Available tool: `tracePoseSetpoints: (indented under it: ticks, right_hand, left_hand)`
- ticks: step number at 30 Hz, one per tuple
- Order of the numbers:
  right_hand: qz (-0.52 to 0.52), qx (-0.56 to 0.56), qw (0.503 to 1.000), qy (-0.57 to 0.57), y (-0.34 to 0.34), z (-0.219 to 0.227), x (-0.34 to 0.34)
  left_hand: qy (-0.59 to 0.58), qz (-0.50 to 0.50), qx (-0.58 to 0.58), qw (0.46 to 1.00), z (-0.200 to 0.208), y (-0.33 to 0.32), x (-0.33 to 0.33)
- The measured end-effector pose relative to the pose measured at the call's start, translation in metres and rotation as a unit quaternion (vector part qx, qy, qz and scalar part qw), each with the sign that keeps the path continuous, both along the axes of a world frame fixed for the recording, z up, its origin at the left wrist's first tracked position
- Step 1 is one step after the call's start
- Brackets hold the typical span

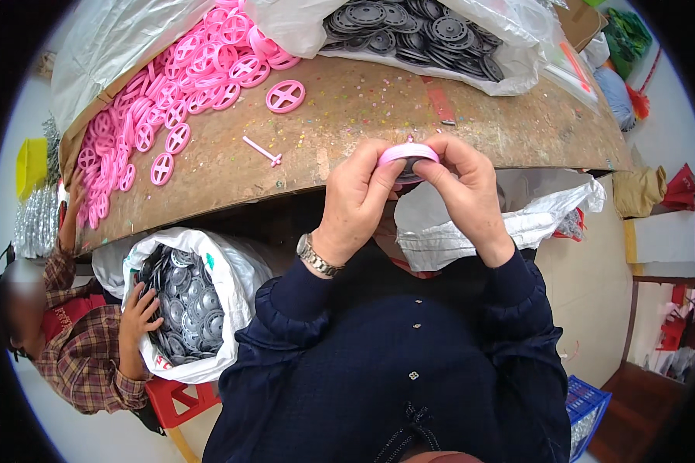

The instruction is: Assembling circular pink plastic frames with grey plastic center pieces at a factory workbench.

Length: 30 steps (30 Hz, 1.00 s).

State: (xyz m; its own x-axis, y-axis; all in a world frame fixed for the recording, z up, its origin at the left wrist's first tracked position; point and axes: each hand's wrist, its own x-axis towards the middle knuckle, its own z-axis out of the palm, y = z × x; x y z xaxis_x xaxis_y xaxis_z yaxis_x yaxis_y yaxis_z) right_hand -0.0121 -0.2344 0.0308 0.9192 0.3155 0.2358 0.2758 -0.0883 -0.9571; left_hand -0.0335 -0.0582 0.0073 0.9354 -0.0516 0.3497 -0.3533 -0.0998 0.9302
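Between my two hands, just off the table's near edge, I hold a pink plastic ring (408, 153) with a dark grey disc (409, 167) at its underside. My left hand (357, 193), with a metal watch on the wrist, grips its left side between thumb and fingers. On the other side my right hand (467, 185) pinches it the same way, thumb on the dark disc. How firmly the two pieces sit together cannot be made out. Close by on the brown table (340, 123) lie a pink stick-like piece (262, 151) and a single pink wheel ring (286, 96).
A heap of pink wheel rings (185, 85) spreads over the table's left. Dark discs (409, 35) spill from a white sack at the back. At left, a co-worker (85, 355) reaches into a white sack (235, 309) of grey discs. A blue crate (587, 409) stands lower right.
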Motion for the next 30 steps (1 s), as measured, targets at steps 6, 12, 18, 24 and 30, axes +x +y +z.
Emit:
tracePoseSetpoints:
  ticks: [6,12,18,24,30]
  right_hand:
    - [-0.026,0.021,0.999,-0.002,0.003,-0.016,0.000]
    - [-0.001,0.077,0.993,0.092,-0.005,-0.020,0.011]
    - [0.017,0.084,0.993,0.082,0.003,-0.021,0.004]
    - [0.007,0.087,0.995,0.050,0.001,-0.026,-0.003]
    - [0.036,0.090,0.991,0.097,-0.012,-0.021,-0.003]
  left_hand:
    - [0.017,0.051,0.030,0.998,-0.005,-0.010,0.001]
    - [0.081,-0.073,0.030,0.994,0.000,-0.006,0.002]
    - [0.105,-0.061,-0.017,0.992,-0.005,-0.004,-0.001]
    - [0.038,-0.031,0.063,0.997,-0.006,-0.006,-0.006]
    - [0.016,-0.019,0.101,0.995,-0.006,-0.009,-0.008]
